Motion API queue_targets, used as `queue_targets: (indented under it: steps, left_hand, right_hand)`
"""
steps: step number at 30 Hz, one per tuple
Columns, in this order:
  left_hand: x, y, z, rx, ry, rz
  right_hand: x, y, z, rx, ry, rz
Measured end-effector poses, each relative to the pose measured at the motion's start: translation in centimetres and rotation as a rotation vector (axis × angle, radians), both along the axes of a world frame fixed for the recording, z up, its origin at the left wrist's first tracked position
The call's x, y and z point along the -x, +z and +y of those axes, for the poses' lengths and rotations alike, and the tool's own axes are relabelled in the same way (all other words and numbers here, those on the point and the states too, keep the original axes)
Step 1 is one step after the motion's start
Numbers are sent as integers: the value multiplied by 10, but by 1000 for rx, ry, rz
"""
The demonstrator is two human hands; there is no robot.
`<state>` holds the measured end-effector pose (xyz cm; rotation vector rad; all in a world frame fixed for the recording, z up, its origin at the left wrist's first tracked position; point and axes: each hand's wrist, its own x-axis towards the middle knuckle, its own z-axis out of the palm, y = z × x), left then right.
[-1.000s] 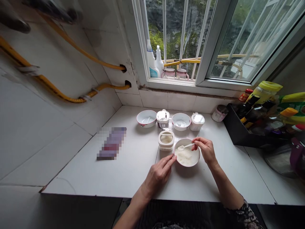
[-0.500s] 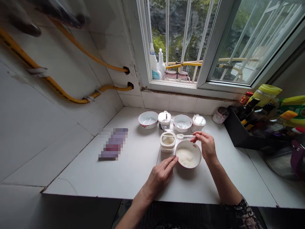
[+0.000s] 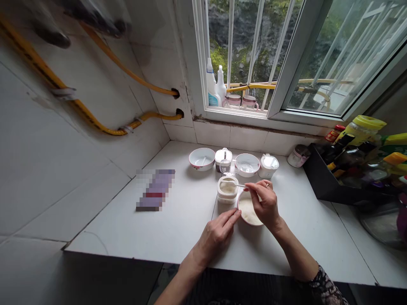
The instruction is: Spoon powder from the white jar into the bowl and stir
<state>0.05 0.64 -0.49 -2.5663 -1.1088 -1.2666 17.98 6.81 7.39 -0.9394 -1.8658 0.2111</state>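
Note:
My right hand [image 3: 263,205] pinches the handle of a small white spoon [image 3: 241,185]. The spoon's far end is at the mouth of a lidded seasoning jar [image 3: 227,199], whose clear lid [image 3: 229,167] stands raised. Pale grains show inside the jar. Just right of it is a white bowl [image 3: 249,214] holding pale granular or powdery stuff, partly covered by my right hand. With fingers stretched out, my left hand [image 3: 218,233] touches the bowl's left rim; its thumb is not clear to see.
Behind stand two white bowls [image 3: 201,159] [image 3: 247,165] and two shut seasoning jars [image 3: 223,157] [image 3: 269,165]. A dark-lidded jar [image 3: 298,156] and a black box [image 3: 330,190] of bottles are at right. A blurred purple item [image 3: 155,190] lies left.
My right hand has moved left and slightly down over the bowl, bringing the spoon from above the bowl's rim to the jar's mouth. My left hand stays at the bowl. The view has shifted slightly.

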Motion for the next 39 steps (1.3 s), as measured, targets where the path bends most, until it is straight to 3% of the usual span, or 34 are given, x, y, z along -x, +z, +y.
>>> queue_targets:
  steps: [5, 7, 10, 13, 20, 23, 28, 39]
  left_hand:
    - [0, 1, -1, 17, -4, -10]
    - [1, 2, -1, 21, -2, -8]
    - [1, 2, -2, 20, -2, -8]
    - [1, 2, -2, 15, -4, -13]
    - [1, 3, -2, 22, -9, -5]
    - [1, 4, -2, 18, -9, -13]
    - [0, 5, -2, 10, -15, -15]
    - [0, 3, -2, 13, -18, -11]
  right_hand:
    - [-10, 5, 6, 546, 8, 440]
    - [-20, 6, 9, 638, 33, 519]
    - [-35, 5, 12, 646, 21, 489]
    - [-45, 4, 11, 612, -29, 314]
    - [-31, -3, 5, 478, -67, -1]
    - [-29, -4, 4, 553, -62, 68]
    - [-38, -2, 8, 782, -30, 382]
    - [-44, 2, 14, 880, 16, 605]
